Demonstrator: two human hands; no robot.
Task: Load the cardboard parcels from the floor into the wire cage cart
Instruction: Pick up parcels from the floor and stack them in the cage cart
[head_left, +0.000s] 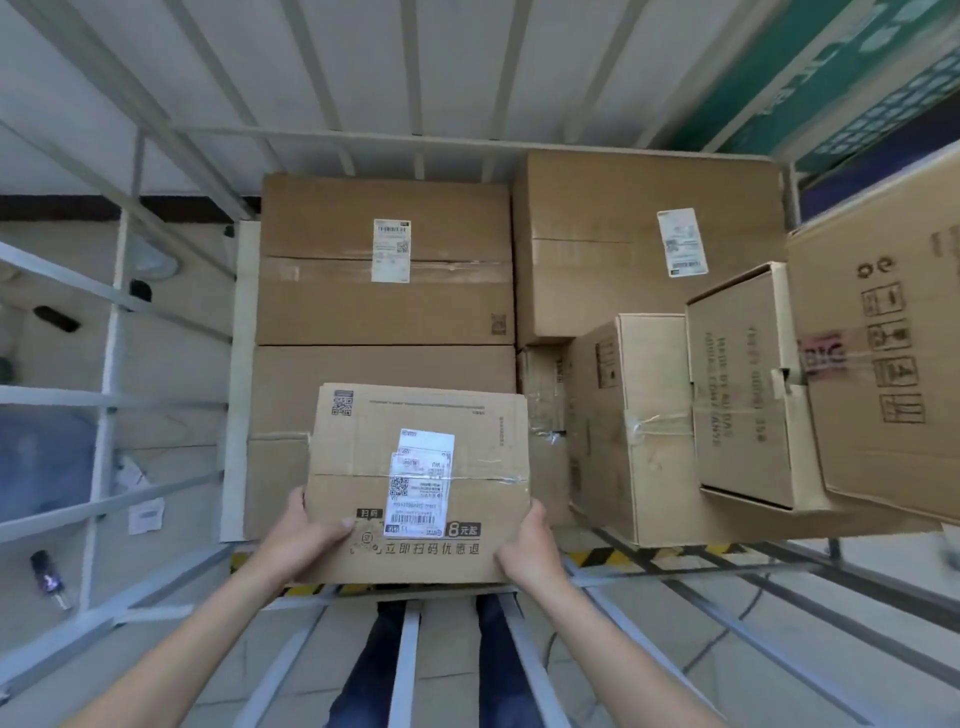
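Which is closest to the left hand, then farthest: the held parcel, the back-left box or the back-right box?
1. held parcel, gripped by the left hand, in front.
2. back-left box, straight behind it.
3. back-right box, far right corner.

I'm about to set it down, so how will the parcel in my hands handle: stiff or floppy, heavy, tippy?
Probably stiff: the parcel shows flat faces and straight edges. Likely light, since the left hand and right hand carry it by its near corners only. Flat-sided, it should sit steady, not roll.
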